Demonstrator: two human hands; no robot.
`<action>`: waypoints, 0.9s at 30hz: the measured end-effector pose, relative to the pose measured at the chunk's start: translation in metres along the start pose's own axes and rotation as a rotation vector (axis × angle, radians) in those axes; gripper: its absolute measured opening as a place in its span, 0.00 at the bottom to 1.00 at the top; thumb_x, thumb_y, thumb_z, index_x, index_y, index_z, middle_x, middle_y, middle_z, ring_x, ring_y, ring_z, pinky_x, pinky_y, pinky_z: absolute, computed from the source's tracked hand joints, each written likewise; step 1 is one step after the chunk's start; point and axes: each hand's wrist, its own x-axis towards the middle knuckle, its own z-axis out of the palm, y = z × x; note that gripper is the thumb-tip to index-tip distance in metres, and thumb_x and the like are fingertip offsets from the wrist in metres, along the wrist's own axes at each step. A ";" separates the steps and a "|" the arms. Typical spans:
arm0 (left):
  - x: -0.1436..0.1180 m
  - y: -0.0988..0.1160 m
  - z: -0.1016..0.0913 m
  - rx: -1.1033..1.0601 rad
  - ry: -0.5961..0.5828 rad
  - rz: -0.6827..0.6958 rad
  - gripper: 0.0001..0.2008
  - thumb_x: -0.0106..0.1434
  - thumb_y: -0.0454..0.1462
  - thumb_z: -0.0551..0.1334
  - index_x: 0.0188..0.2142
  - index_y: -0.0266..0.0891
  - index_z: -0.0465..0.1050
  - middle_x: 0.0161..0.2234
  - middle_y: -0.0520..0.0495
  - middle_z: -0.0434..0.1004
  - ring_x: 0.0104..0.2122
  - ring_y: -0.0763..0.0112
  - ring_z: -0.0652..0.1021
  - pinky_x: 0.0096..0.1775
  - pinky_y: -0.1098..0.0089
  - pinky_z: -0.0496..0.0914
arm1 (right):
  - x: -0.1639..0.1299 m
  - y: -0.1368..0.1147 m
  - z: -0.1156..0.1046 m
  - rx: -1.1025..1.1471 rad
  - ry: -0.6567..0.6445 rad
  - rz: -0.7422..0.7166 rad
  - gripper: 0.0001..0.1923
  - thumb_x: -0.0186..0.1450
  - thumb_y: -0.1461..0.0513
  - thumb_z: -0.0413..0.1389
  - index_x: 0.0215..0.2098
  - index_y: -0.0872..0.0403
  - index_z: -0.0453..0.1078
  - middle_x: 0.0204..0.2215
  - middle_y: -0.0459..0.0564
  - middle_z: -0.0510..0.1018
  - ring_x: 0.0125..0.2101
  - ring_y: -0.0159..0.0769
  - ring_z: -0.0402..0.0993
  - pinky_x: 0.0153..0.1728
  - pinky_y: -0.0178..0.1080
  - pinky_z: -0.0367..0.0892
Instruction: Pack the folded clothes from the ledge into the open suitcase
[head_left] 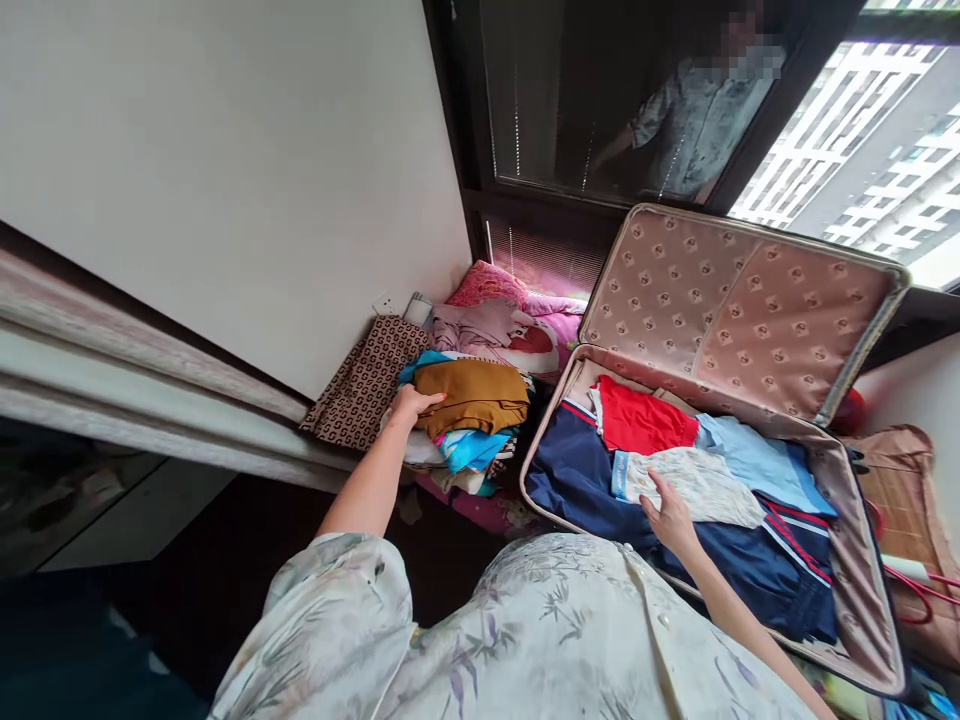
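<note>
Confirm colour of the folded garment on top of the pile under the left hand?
Mustard brown: the top garment, touched by the left hand; head view.
</note>
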 end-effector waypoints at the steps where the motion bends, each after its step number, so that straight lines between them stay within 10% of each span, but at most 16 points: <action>1: 0.001 0.000 -0.001 -0.089 -0.024 -0.017 0.35 0.42 0.45 0.82 0.47 0.35 0.76 0.44 0.33 0.83 0.50 0.45 0.80 0.44 0.56 0.75 | -0.001 0.000 0.001 0.043 0.006 0.020 0.32 0.63 0.49 0.49 0.60 0.56 0.70 0.51 0.64 0.77 0.48 0.53 0.77 0.51 0.56 0.71; 12: 0.024 -0.013 -0.012 -0.250 -0.062 0.017 0.29 0.46 0.35 0.80 0.48 0.33 0.78 0.43 0.35 0.84 0.45 0.51 0.83 0.43 0.60 0.78 | -0.002 -0.043 0.022 0.234 -0.056 0.126 0.28 0.57 0.48 0.53 0.51 0.53 0.74 0.39 0.57 0.84 0.29 0.43 0.81 0.39 0.48 0.75; 20: 0.004 0.000 -0.018 0.089 0.004 0.379 0.25 0.57 0.30 0.70 0.55 0.35 0.73 0.53 0.32 0.80 0.54 0.51 0.80 0.55 0.58 0.72 | 0.014 -0.052 0.025 0.211 -0.128 0.111 0.29 0.56 0.47 0.53 0.50 0.52 0.75 0.35 0.54 0.84 0.32 0.45 0.82 0.39 0.47 0.76; 27: -0.041 0.023 -0.039 -0.087 -0.074 0.769 0.20 0.55 0.33 0.68 0.48 0.37 0.72 0.48 0.39 0.80 0.49 0.57 0.81 0.53 0.59 0.74 | 0.015 -0.074 0.020 0.296 -0.185 0.108 0.33 0.56 0.43 0.58 0.52 0.53 0.74 0.39 0.58 0.84 0.33 0.46 0.82 0.41 0.50 0.77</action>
